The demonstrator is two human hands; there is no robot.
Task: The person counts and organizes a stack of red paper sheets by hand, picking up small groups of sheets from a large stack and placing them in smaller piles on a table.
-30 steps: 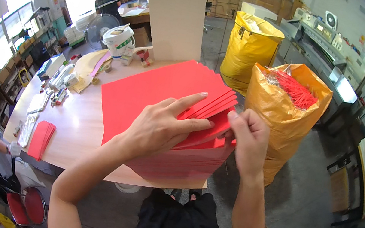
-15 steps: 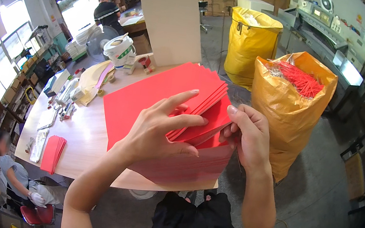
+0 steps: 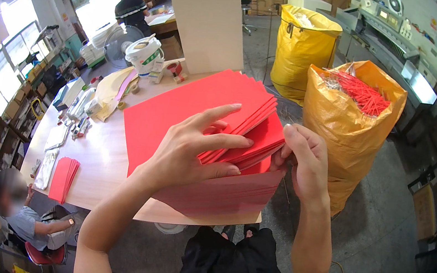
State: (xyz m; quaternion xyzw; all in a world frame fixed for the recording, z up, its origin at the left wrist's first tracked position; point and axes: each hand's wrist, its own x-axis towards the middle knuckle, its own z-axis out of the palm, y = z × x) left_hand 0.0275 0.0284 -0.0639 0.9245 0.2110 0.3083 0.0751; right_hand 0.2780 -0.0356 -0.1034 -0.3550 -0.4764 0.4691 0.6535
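Observation:
A tall stack of red paper sheets [image 3: 184, 104] stands at the near edge of the table. Its upper sheets are lifted and fanned apart at the near right corner. My left hand [image 3: 189, 143] lies over that part with its fingers spread, touching the raised sheets. At the corner my right hand [image 3: 307, 157] is closed, thumb against bent fingers, pinching the edge of the red sheets. How many sheets it pinches is hidden by the fingers. The lower stack shows its layered side below my left hand.
A small pile of red strips [image 3: 63, 179] lies on the wooden table [image 3: 100, 162], left of the stack. Behind are a white bucket [image 3: 145, 54] and an upright pale board [image 3: 209, 26]. An orange sack [image 3: 340, 148] of red scraps stands right. A seated person [image 3: 31, 219] is at lower left.
My right hand has shifted slightly right at the corner, and the sheets there stand a little more fanned. The left hand stays about in place. The seated person has leaned closer and raised a hand.

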